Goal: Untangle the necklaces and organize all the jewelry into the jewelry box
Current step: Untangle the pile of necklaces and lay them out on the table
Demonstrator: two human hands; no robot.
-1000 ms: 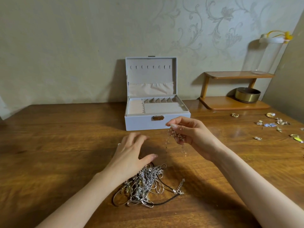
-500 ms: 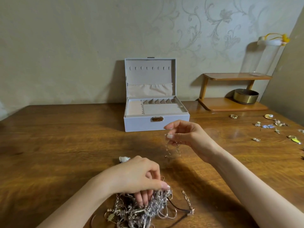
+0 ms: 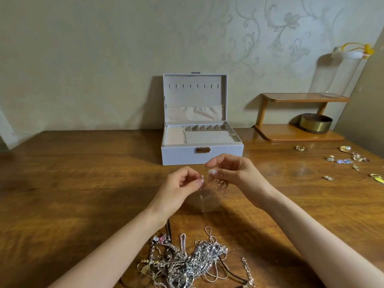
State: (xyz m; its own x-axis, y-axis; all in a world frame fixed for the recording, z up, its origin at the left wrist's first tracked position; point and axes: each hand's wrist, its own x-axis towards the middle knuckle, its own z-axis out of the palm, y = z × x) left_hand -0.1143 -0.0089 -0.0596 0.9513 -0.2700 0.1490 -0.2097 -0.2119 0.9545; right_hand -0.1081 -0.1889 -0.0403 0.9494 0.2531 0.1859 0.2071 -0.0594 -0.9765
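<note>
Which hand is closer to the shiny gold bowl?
Right. The right hand is in front of the gold bowl, off to its left; the left hand is even farther left. Both pinch a thin chain.

A wooden table (image 3: 83, 183) with strong grain fills the lower half of the frame and runs back to the wall. At centre, near its back edge, stands a pale grey jewelry box (image 3: 180, 156), lid upright, brass clasp facing the camera. At bottom centre lies a tangled heap of necklaces (image 3: 187, 262), mostly silver, with dark cords and a link bracelet (image 3: 248, 271) trailing off its right side. At centre right sits a small two-tier wooden stand (image 3: 291, 135); a brass bowl (image 3: 315, 123) rests on its lower tier and a clear glass vase (image 3: 336, 80) on its upper. In front of it, along the right edge, small loose pieces (image 3: 342, 161) lie scattered, a ring (image 3: 299, 148) nearest the box.
</note>
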